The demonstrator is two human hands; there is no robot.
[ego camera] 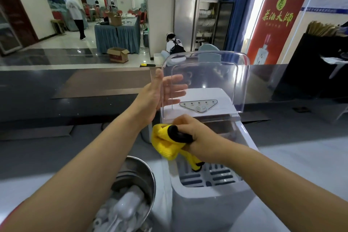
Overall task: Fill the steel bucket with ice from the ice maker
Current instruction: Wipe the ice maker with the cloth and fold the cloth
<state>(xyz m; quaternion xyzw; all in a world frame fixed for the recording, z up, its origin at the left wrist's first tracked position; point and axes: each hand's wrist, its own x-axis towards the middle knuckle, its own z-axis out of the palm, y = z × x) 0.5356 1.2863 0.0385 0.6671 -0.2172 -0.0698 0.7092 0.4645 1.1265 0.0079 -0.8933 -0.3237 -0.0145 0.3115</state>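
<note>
Two outstretched hands: left hand flat-fingered against clear lid, right hand tight around yellow cloth.

A yellow cloth edged in black shows at centre against the white ice maker and its clear lid. At 7 o'clock gleams the silver steel bucket; at 2 o'clock, a red banner with gold characters; at 1 o'clock, a blue curtain.
</note>
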